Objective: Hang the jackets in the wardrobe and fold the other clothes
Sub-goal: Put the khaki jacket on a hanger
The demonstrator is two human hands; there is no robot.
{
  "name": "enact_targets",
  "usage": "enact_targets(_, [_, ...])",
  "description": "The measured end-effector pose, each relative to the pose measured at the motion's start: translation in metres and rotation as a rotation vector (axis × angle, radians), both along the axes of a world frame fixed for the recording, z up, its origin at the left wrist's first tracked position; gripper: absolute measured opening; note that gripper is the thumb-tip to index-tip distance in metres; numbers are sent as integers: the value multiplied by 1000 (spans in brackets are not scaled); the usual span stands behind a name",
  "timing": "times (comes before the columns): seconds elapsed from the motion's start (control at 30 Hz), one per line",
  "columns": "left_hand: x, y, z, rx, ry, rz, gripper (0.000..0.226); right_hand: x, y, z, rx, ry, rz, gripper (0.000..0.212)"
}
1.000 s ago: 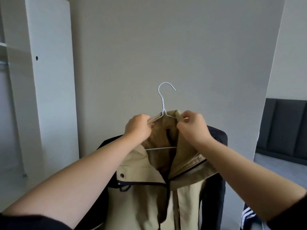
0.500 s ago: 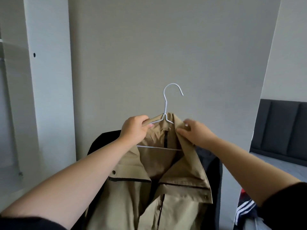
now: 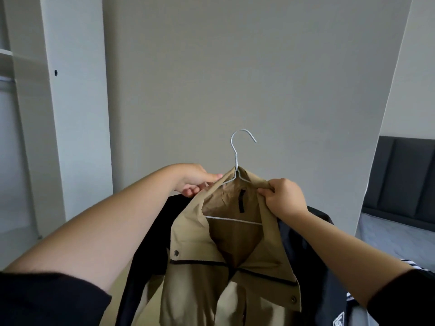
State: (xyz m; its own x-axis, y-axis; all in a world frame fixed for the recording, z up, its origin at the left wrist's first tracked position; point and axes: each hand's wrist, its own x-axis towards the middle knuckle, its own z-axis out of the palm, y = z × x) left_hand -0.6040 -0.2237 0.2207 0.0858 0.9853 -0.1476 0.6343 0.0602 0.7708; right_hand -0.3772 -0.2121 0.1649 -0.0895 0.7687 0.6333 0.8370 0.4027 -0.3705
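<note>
The tan jacket [image 3: 226, 274] hangs on a wire hanger [image 3: 236, 165] between both hands: the left hand [image 3: 194, 178] pinches its left shoulder, the right hand [image 3: 283, 196] grips the collar.

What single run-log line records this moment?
jacket: on hanger | left hand: holds its shoulder | right hand: pinches collar | wardrobe: at left

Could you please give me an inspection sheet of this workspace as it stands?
Surface: no worktop seen; a bed at right.
Job's things: beige jacket on wire hanger, hook free; wardrobe at left; striped cloth by the bed.
Clutter: nothing seen.
Grippers: left hand grips the jacket's shoulder; right hand pinches its collar.
Cables: nothing seen.
Surroundings: grey wall, dark headboard.
</note>
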Motion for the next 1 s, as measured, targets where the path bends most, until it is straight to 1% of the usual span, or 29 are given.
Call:
enact_targets(0.03, [1, 1, 0, -11, -52, -3, 30, 1, 0, 0, -5, -7, -3, 47])
enact_targets(0.1, [7, 1, 2, 2, -143, -17, 29, 2, -2, -3, -5, -22, -5, 47])
enact_targets(0.13, [10, 0, 4, 13, -123, -13, 28, 3, -3, -5, -1, -30, -5, 47])
enact_targets(0.17, [14, -1, 5, 34, -38, 2, 31, 3, -4, -7, 5, -36, -1, 47])
enact_targets(0.23, [18, -3, 3, 64, 189, 24, 41, 3, -5, -9, 15, -35, 2, 47])
enact_targets(0.27, [18, -3, 1, 50, 244, 20, 45, 4, -6, -10, 18, -31, 0, 47])
enact_targets(0.3, [18, -4, -1, 18, 252, 7, 45, 6, -6, -10, 20, -26, -3, 47])
enact_targets(0.33, [18, -5, -3, -23, 221, -16, 42, 7, -7, -10, 23, -21, -6, 47])
enact_targets(0.4, [18, -9, -8, -77, 111, -53, 28, 10, -6, -10, 26, -8, -9, 47])
enact_targets(0.47, [17, -8, -11, -91, -48, -73, 20, 12, -6, -10, 34, -2, -2, 47])
enact_targets(0.53, [20, -7, -11, -54, -328, -76, 20, 14, -5, -9, 36, 0, -2, 48])
enact_targets(0.6, [19, -3, -9, 22, -713, -47, 23, 18, -3, -6, 32, 23, -9, 48])
enact_targets(0.63, [19, -3, -10, 37, -860, -34, 24, 21, -2, -4, 30, 44, -10, 47])
enact_targets(0.67, [21, -4, -13, 53, -891, -16, 25, 23, -1, -1, 27, 69, -8, 47])
enact_targets(0.7, [23, -4, -19, 119, -750, 29, 25, 25, 0, 1, 23, 95, -6, 47])
enact_targets(0.73, [23, -3, -26, 225, -465, 92, 24, 26, 1, 4, 19, 122, -6, 47])
enact_targets(0.77, [22, 0, -32, 366, -88, 170, 22, 28, 1, 5, 14, 148, -9, 47])
enact_targets(0.8, [20, 2, -36, 534, 236, 252, 20, 30, 2, 6, 5, 171, -14, 46])
enact_targets(0.83, [19, 2, -36, 657, 346, 294, 18, 31, 3, 7, -6, 191, -18, 45])
enact_targets(0.87, [18, 2, -36, 747, 269, 273, 18, 33, 4, 7, -15, 206, -21, 44])
enact_targets(0.9, [18, 2, -36, 780, 110, 183, 17, 35, 5, 7, -21, 216, -24, 43])
enact_targets(0.93, [21, 3, -36, 762, -8, 66, 18, 36, 5, 7, -22, 223, -27, 43])
enact_targets(0.97, [26, 2, -35, 726, -35, -38, 18, 36, 6, 7, -20, 228, -29, 44])
enact_targets(1.0, [32, 4, -37, 693, 52, -111, 15, 37, 7, 7, -13, 231, -30, 44])
